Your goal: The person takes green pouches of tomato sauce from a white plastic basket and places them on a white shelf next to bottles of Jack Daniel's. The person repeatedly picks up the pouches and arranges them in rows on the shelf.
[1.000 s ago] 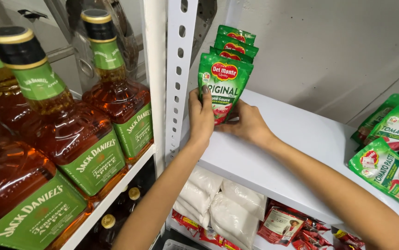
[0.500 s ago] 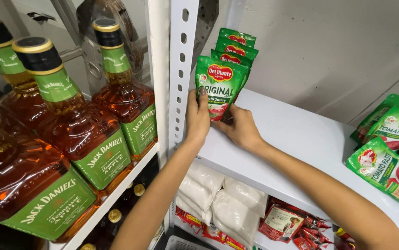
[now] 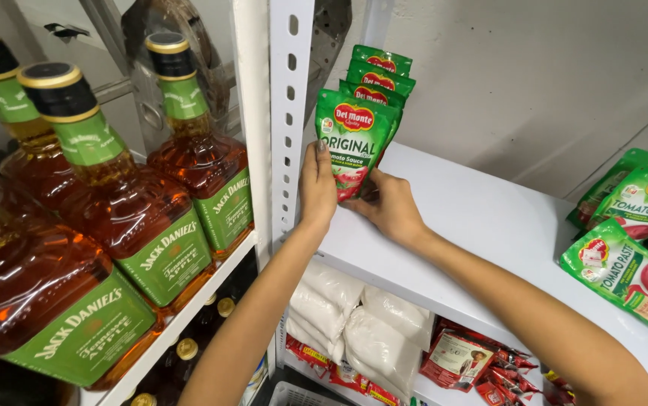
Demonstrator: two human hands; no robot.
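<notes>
Both the left hand [image 3: 318, 192] and right hand [image 3: 390, 207] pinch the front green foil stand-up sauce pouch [image 3: 353, 139] at the white shelf's [image 3: 482, 218] far left (upright, fingers closed on its lower edges), which, I judge, could topple forward if released unevenly.

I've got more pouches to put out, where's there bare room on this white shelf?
The white shelf is bare between the upright green pouches in both hands and the flat-lying green pouches at right. The bottle shelf is crowded.
</notes>
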